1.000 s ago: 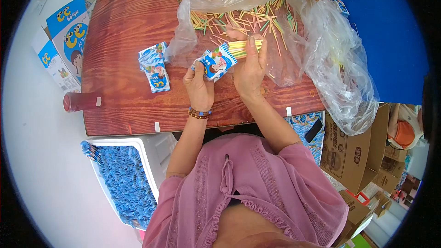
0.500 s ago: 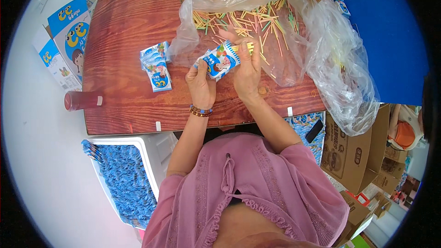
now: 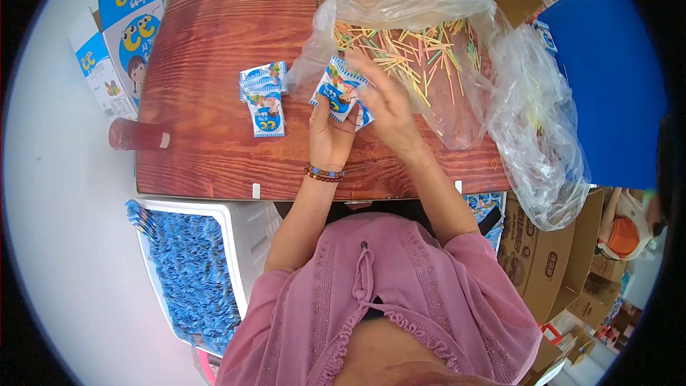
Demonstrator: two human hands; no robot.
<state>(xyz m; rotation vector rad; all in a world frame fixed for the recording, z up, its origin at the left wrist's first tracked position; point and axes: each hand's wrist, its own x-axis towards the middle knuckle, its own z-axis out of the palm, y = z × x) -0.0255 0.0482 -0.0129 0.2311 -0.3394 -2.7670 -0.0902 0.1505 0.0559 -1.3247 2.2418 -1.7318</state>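
My left hand (image 3: 331,136) grips a small blue-and-white printed packet (image 3: 339,91) between thumb and fingers, holding it above the table. A second packet (image 3: 364,117) shows partly behind it by the fingers. Close to the packet's right edge is my right hand (image 3: 391,107), slightly blurred, its fingers stretched out and apart with nothing visible between them. Thin yellow, pink and green sticks (image 3: 429,57) lie scattered on a clear plastic bag (image 3: 457,125) beyond my hands. Left of my hands, several similar packets (image 3: 266,111) overlap in a small pile.
A reddish cylindrical container (image 3: 137,134) lies at the wooden table's (image 3: 207,100) left edge. Printed cartons (image 3: 128,43) stand beyond it. Below the table edge, a white bin (image 3: 232,243) holds many blue packets. Crumpled plastic (image 3: 536,114) hangs at right beside brown boxes (image 3: 543,257).
My right hand has moved off the sticks it held at the packet's end, and they no longer show there. The packet has turned more upright in my left hand. The view has shifted slightly.
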